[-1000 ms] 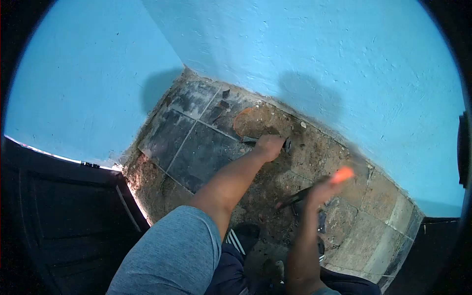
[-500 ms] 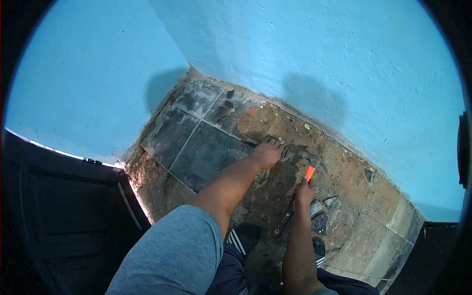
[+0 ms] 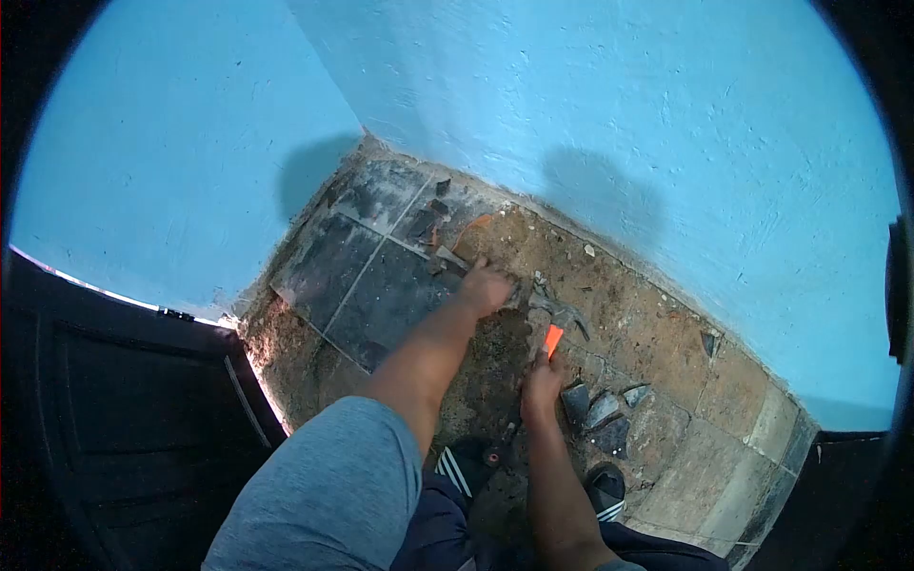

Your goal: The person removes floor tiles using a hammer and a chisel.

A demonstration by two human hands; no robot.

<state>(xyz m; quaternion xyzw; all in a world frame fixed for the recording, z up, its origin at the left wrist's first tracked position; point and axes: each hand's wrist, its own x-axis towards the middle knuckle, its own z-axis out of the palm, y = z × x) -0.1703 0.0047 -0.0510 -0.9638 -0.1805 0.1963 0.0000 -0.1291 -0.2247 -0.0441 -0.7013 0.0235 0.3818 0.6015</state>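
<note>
In the head view, my left hand [image 3: 486, 291] is closed around a flat steel chisel [image 3: 453, 258]. Its blade points up and left, at the edge of the dark floor tiles [image 3: 405, 285]. My right hand [image 3: 542, 385] grips a claw hammer [image 3: 554, 339] with an orange neck and a dark handle. The hammer's head is close to the chisel's rear end, just right of my left hand. Bare, rough mortar [image 3: 581, 276] lies beyond the hammer. A thin orange strip [image 3: 473, 228] curves on the floor above the chisel blade.
Broken tile pieces [image 3: 603, 411] lie right of my right hand. Small dark shards [image 3: 439, 197] rest near the back wall [image 3: 590, 114]. My shoes [image 3: 604, 492] stand on the floor below. A black door [image 3: 133, 409] is at left, and worn slabs [image 3: 709, 466] cover the right side.
Both hands have moved left with their tools. The chisel blade now shows clearly at the tile edge, and the hammer has followed toward the chisel's rear end.
</note>
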